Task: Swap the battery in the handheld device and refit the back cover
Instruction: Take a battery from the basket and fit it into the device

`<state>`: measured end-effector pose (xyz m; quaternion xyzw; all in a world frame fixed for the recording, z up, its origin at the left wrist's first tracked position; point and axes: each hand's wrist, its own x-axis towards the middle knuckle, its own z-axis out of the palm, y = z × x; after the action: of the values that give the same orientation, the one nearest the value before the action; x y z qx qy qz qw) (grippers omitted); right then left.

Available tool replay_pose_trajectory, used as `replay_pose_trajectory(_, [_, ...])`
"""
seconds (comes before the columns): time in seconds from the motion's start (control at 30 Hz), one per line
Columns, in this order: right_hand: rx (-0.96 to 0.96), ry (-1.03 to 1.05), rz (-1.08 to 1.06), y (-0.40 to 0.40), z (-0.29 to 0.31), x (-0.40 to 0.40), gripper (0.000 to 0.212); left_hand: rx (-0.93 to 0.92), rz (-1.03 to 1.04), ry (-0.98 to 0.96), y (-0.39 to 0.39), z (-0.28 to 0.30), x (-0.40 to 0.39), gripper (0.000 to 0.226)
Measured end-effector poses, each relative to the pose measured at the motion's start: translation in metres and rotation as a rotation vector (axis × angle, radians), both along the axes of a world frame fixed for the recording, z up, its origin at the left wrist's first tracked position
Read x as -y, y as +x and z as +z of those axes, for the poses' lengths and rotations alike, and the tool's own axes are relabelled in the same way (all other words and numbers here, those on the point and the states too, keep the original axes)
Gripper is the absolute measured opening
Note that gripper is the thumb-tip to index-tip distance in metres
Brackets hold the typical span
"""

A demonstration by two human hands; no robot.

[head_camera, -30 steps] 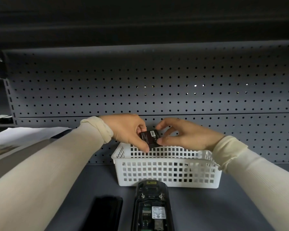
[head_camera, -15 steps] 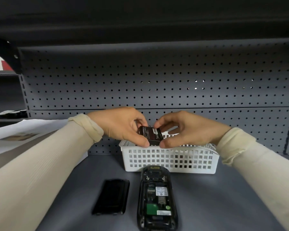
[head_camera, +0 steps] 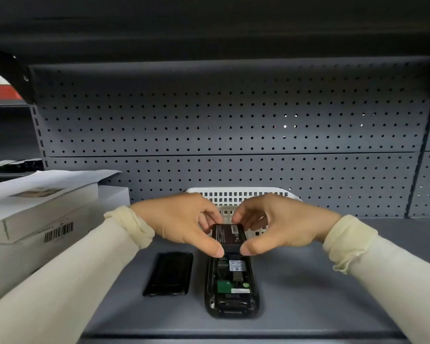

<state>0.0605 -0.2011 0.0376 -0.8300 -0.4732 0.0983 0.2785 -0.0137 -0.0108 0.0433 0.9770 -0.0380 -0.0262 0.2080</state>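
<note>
Fingers: both hands pinched battery by its ends.
Box: white, far left.
Cover: flat on shelf, beside device.
Left hand: thumb on battery's near left corner.
Device: back open, bay exposed; battery tilted over its top end.
Right hand: thumb on near right corner.
Basket: behind hands.

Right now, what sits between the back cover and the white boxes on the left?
Head view: only bare grey shelf between the back cover and white boxes; the left sleeve crosses above.
</note>
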Motion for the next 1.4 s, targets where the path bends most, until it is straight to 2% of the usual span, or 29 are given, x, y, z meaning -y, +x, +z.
replay_pose_trajectory(0.37, [0.018, -0.055, 0.004, -0.010, -0.024, 0.005, 0.046, -0.023, -0.015, 0.021, -0.009, -0.026, 0.006, 0.066])
replay_pose_trajectory(0.57, [0.035, -0.071, 0.008, -0.013, -0.026, 0.009, 0.048, -0.027, -0.035, 0.018, -0.012, -0.032, 0.004, 0.086])
replay_pose_trajectory(0.83, [0.068, -0.114, 0.009, -0.015, -0.029, 0.011, 0.050, -0.012, -0.055, 0.023, -0.017, -0.038, 0.003, 0.087])
replay_pose_trajectory(1.13, [0.067, -0.115, 0.029, -0.016, -0.030, 0.012, 0.050, -0.013, -0.073, 0.011, -0.018, -0.040, 0.004, 0.064])
replay_pose_trajectory(1.27, [0.073, -0.120, 0.037, -0.015, -0.031, 0.011, 0.050, -0.021, -0.076, 0.026, -0.019, -0.040, 0.003, 0.066])
replay_pose_trajectory(1.4, [0.076, -0.116, 0.047, -0.012, -0.035, 0.010, 0.052, -0.018, -0.072, 0.034, -0.019, -0.042, 0.003, 0.082])
